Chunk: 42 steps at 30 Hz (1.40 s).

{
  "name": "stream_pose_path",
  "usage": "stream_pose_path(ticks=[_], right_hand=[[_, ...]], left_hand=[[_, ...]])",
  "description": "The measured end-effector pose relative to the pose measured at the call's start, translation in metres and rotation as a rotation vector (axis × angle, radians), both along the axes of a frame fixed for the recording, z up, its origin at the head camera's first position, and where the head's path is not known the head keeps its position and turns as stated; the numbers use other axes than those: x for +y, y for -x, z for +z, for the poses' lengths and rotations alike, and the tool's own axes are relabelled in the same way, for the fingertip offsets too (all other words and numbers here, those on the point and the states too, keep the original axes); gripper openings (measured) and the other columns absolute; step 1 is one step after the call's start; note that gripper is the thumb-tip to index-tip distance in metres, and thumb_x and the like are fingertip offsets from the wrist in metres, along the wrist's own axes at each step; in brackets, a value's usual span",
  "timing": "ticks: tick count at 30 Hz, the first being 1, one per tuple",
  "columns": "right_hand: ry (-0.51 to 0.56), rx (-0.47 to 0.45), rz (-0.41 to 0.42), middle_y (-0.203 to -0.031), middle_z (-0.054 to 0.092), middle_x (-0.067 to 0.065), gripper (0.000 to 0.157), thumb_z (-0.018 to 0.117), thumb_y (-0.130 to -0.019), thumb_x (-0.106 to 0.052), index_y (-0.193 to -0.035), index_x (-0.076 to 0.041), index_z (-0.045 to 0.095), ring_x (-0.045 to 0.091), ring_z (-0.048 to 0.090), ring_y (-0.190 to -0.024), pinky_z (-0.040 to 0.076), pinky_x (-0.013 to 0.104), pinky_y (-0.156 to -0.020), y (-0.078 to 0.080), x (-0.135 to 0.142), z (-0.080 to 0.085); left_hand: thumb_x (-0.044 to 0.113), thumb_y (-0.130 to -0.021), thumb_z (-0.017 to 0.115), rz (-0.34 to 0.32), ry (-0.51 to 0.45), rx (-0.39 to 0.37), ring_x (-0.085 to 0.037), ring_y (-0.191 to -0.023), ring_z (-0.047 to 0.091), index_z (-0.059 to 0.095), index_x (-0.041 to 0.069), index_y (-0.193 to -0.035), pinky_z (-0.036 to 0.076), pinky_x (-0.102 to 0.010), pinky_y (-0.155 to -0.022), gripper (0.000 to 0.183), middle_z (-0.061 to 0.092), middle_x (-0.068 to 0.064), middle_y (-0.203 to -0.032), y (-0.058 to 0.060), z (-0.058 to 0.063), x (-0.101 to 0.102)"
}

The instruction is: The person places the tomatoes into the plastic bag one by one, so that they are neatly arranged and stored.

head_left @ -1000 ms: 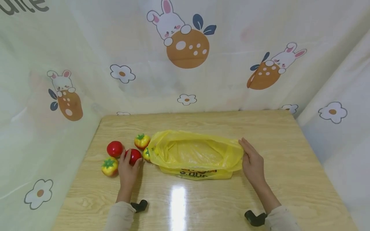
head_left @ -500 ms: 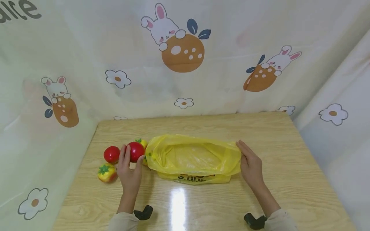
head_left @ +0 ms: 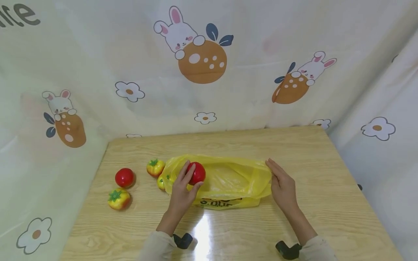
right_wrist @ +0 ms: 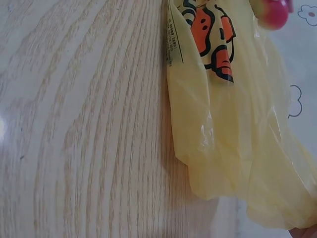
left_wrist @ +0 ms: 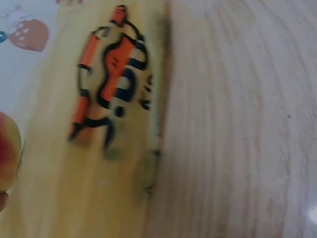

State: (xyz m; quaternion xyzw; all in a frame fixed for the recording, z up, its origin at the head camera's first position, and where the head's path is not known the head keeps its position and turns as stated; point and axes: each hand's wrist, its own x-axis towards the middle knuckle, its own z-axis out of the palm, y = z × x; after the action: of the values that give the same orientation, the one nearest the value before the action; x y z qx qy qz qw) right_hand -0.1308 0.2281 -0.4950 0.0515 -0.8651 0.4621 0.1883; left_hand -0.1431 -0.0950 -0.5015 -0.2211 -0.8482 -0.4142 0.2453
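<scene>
The left hand [head_left: 181, 190] grips a red fruit [head_left: 197, 174] at the mouth of the yellow bag [head_left: 230, 179], whose rim the right hand [head_left: 284, 188] holds; loading looks unfinished, with another red fruit [head_left: 125, 177] and three yellow-red fruits [head_left: 119, 199] left of the left hand.

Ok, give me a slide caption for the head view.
Left hand holds a red fruit at the mouth of a yellow bag; right hand touches its edge.
</scene>
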Motion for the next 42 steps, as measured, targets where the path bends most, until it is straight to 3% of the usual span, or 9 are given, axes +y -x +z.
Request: stream_pose_path(ticks=[8, 10, 11, 14, 18, 27, 32, 36, 42], right_hand=[[-0.010, -0.011, 0.012, -0.143, 0.050, 0.023, 0.046, 0.037, -0.093, 0.016, -0.135, 0.006, 0.054, 0.030, 0.058, -0.104, 0.035, 0.015, -0.050, 0.003, -0.004, 0.004], [-0.031, -0.004, 0.005, -0.142, 0.051, 0.023, 0.045, 0.038, -0.093, 0.016, -0.134, 0.006, 0.055, 0.032, 0.059, -0.110, 0.036, 0.010, -0.055, 0.003, -0.006, 0.005], [-0.033, 0.000, 0.008, -0.142, 0.052, 0.023, 0.045, 0.038, -0.093, 0.017, -0.134, 0.006, 0.055, 0.033, 0.061, -0.105, 0.036, 0.009, -0.055, 0.003, -0.006, 0.005], [-0.043, 0.020, 0.019, -0.140, 0.052, 0.025, 0.045, 0.039, -0.092, 0.018, -0.132, 0.007, 0.056, 0.041, 0.058, -0.117, 0.035, 0.009, -0.057, 0.004, -0.009, 0.007], [-0.053, 0.038, 0.030, -0.139, 0.052, 0.026, 0.043, 0.039, -0.093, 0.018, -0.131, 0.008, 0.056, 0.045, 0.052, -0.125, 0.035, 0.008, -0.059, 0.004, -0.011, 0.008], [-0.090, 0.037, 0.025, -0.137, 0.054, 0.026, 0.041, 0.041, -0.093, 0.016, -0.129, 0.008, 0.058, 0.043, 0.056, -0.120, 0.037, 0.006, -0.064, 0.001, -0.011, -0.002], [-0.089, 0.013, 0.018, -0.138, 0.054, 0.025, 0.042, 0.041, -0.093, 0.016, -0.130, 0.007, 0.058, 0.043, 0.052, -0.126, 0.035, 0.001, -0.071, -0.003, -0.011, -0.004], [-0.087, 0.006, 0.022, -0.138, 0.055, 0.024, 0.044, 0.041, -0.092, 0.017, -0.131, 0.006, 0.058, 0.042, 0.053, -0.125, 0.034, 0.004, -0.066, -0.007, -0.011, -0.006], [-0.080, -0.008, 0.019, -0.139, 0.054, 0.023, 0.044, 0.041, -0.093, 0.017, -0.132, 0.004, 0.058, 0.040, 0.052, -0.123, 0.035, 0.011, -0.059, -0.010, -0.010, -0.006]], left_hand=[[0.016, -0.082, 0.078, -0.017, 0.099, -0.167, -0.044, -0.121, 0.057, 0.056, -0.002, -0.135, 0.054, -0.047, -0.090, 0.060, 0.046, -0.028, -0.144, 0.006, -0.011, 0.003], [0.017, -0.083, 0.077, -0.025, 0.134, -0.192, -0.043, -0.123, 0.055, 0.056, -0.001, -0.136, 0.053, -0.047, -0.092, 0.060, 0.045, -0.027, -0.145, 0.007, -0.011, 0.004], [0.017, -0.083, 0.076, -0.031, 0.148, -0.202, -0.043, -0.124, 0.055, 0.056, 0.000, -0.136, 0.053, -0.047, -0.093, 0.060, 0.045, -0.027, -0.145, 0.008, -0.011, 0.005], [0.017, -0.084, 0.075, -0.052, 0.168, -0.234, -0.045, -0.125, 0.053, 0.054, 0.000, -0.138, 0.052, -0.049, -0.094, 0.060, 0.043, -0.027, -0.147, 0.010, -0.012, 0.007], [0.020, -0.086, 0.074, -0.075, 0.208, -0.293, -0.045, -0.127, 0.051, 0.052, 0.002, -0.140, 0.051, -0.051, -0.095, 0.062, 0.040, -0.027, -0.149, 0.012, -0.020, 0.010], [0.028, -0.090, 0.071, -0.063, 0.238, -0.434, -0.038, -0.133, 0.044, 0.045, 0.013, -0.145, 0.045, -0.053, -0.104, 0.063, 0.033, -0.017, -0.153, 0.005, -0.037, 0.013], [0.029, -0.090, 0.071, -0.034, 0.213, -0.459, -0.037, -0.130, 0.046, 0.044, 0.014, -0.144, 0.046, -0.052, -0.103, 0.062, 0.032, -0.017, -0.151, 0.002, -0.040, 0.016], [0.031, -0.089, 0.071, 0.016, 0.212, -0.442, -0.039, -0.127, 0.048, 0.044, 0.012, -0.143, 0.049, -0.052, -0.099, 0.063, 0.035, -0.020, -0.147, -0.001, -0.038, 0.022], [0.040, -0.086, 0.074, 0.100, 0.289, -0.298, -0.038, -0.126, 0.047, 0.047, 0.006, -0.138, 0.052, -0.049, -0.095, 0.067, 0.039, -0.023, -0.144, -0.005, -0.031, 0.029]])
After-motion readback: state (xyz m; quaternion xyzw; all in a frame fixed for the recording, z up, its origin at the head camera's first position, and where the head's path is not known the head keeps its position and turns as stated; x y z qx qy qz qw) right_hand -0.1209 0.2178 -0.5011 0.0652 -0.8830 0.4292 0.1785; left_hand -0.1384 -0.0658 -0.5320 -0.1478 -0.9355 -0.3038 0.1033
